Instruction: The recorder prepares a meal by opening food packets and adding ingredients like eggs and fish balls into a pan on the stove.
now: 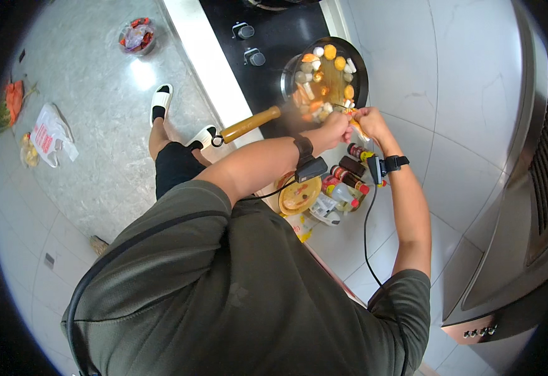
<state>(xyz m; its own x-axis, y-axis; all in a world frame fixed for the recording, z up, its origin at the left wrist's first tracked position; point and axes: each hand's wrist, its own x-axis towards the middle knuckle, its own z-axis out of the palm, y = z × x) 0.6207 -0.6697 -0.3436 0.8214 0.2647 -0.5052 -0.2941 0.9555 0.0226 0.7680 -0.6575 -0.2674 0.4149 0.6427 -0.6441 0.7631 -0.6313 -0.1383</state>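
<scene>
My left hand (337,127) and my right hand (370,121) meet at the near edge of a dark frying pan (362,77). Between their fingers is a small orange, yellow and white plastic packet (358,128), pinched from both sides. Fingers hide much of it, so I cannot tell whether it is torn. Brownish broth (332,84) fills the pan, with yellow, white and grey balls and orange and white sticks around its rim. Its wooden handle (250,124) points left over the counter edge. Steam blurs the pan's near left side.
Several sauce bottles (346,178) stand close below my hands, beside a yellowish plate (299,195). The black cooktop (274,80) has two knobs (256,58). A range hood (504,263) juts in at right. On the floor lie a white plastic bag (53,134) and a tub (137,36) of red items.
</scene>
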